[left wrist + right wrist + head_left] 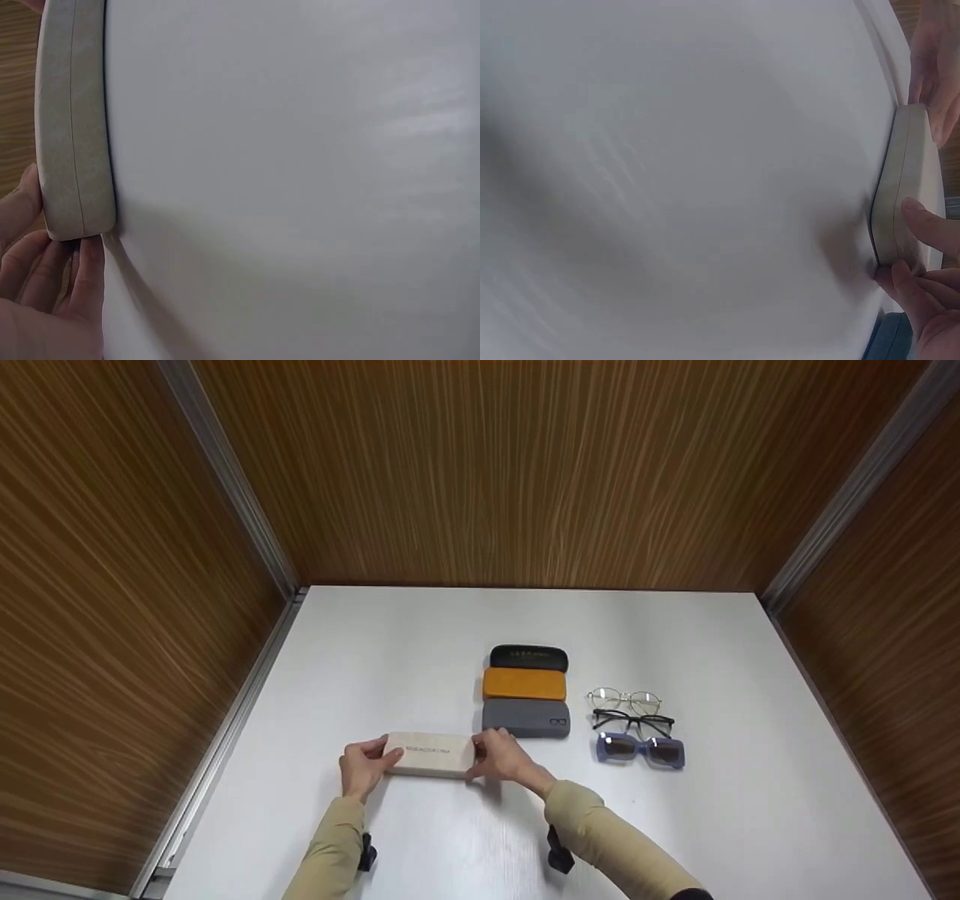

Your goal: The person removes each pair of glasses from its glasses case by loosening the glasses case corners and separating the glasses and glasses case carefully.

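Note:
A cream glasses case (430, 755) with small lettering on its lid lies closed on the white table. My left hand (362, 765) holds its left end, the thumb over the lid and the fingers against the end. At the right end, my right hand (501, 755) grips the case between thumb and fingers. In the left wrist view the left hand (52, 285) meets the end of the case (75, 127), whose seam shows as a thin line. Thumb and fingers of the right hand (930, 292) pinch the near end of the case (904, 180) in the right wrist view.
Behind the right hand, a grey case (525, 718), an orange case (524, 684) and a black case (529, 657) lie in a column. To their right are thin-framed glasses (625, 700), black-framed glasses (634, 722) and blue sunglasses (641, 749). Wood-grain panels (480, 472) enclose the table.

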The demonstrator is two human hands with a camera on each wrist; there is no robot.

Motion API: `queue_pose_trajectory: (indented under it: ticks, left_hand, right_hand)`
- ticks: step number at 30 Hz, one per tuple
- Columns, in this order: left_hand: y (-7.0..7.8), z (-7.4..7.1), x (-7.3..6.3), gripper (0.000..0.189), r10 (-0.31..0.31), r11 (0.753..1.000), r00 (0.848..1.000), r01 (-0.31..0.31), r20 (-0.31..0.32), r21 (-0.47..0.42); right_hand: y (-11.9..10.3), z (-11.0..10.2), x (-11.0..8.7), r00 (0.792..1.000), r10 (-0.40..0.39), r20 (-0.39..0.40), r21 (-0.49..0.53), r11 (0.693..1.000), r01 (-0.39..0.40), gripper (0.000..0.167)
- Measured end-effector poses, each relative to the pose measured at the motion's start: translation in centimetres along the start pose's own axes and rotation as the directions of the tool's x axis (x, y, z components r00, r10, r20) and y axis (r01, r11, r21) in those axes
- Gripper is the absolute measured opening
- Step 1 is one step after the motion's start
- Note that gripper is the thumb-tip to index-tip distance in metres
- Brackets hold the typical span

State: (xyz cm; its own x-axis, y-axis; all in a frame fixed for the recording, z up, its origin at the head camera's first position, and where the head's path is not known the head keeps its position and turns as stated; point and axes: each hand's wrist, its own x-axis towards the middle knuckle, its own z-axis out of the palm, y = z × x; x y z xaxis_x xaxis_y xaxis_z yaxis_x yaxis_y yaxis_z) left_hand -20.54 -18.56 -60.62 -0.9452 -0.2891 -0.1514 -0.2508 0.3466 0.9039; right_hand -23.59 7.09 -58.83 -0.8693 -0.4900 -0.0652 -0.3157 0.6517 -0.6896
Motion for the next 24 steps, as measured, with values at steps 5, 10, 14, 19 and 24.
queue_pose_trajectory:
  ticks: [5,10,14,19,24]
  left_hand:
    - [0.2,0.7,-0.3,0.045,0.017,1.0,1.0,-0.017,0.002,0.001]
    - [0.4,1.8,-0.5,0.044,0.045,0.999,0.999,-0.045,0.007,-0.005]
    - [0.6,2.6,-0.6,0.043,0.086,0.996,0.996,-0.086,0.007,0.007]
    - [0.8,3.4,-0.6,0.043,0.118,0.992,0.993,-0.119,0.015,0.034]
    - [0.9,3.9,-0.7,0.041,0.151,0.988,0.987,-0.153,0.06,0.022]
  right_hand:
    - [0.6,-0.6,-0.4,1.0,-0.003,0.002,-0.022,1.0,0.003,0.026]
    - [1.5,-1.5,-0.9,1.0,-0.006,0.003,-0.02,1.0,0.006,0.028]
    - [2.2,-2.2,-1.4,0.999,-0.033,-0.007,-0.028,0.999,0.033,0.028]
    - [2.9,-2.8,-1.9,0.997,-0.073,-0.007,-0.048,0.996,0.073,0.026]
    - [3.5,-3.4,-2.2,0.998,-0.06,-0.006,-0.058,0.997,0.059,0.025]
